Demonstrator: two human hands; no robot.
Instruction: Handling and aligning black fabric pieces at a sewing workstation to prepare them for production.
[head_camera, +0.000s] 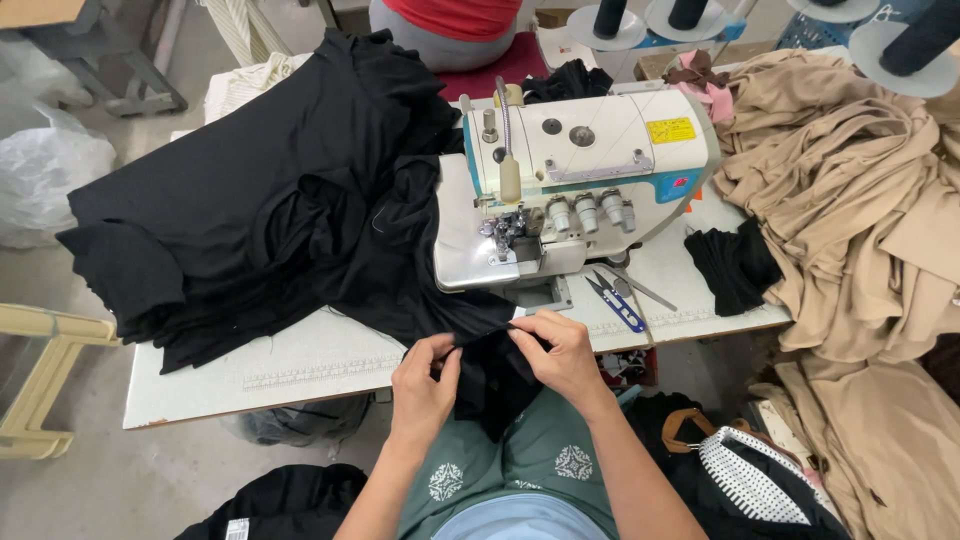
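My left hand (424, 384) and my right hand (560, 352) both pinch the edge of a black fabric piece (490, 372) that hangs over the table's front edge onto my lap. The piece runs up to a big pile of black fabric (260, 200) spread over the left half of the white table (300, 365). A white overlock sewing machine (580, 170) stands just beyond my hands; its presser foot (505, 235) is a short way above my right hand.
Blue-handled thread snips (612, 300) and tweezers (645, 290) lie right of the machine. A small black fabric piece (733, 265) sits farther right. Tan fabric (860, 200) is heaped at the right. Thread cones (920, 40) stand behind. A person in red (455, 25) sits opposite.
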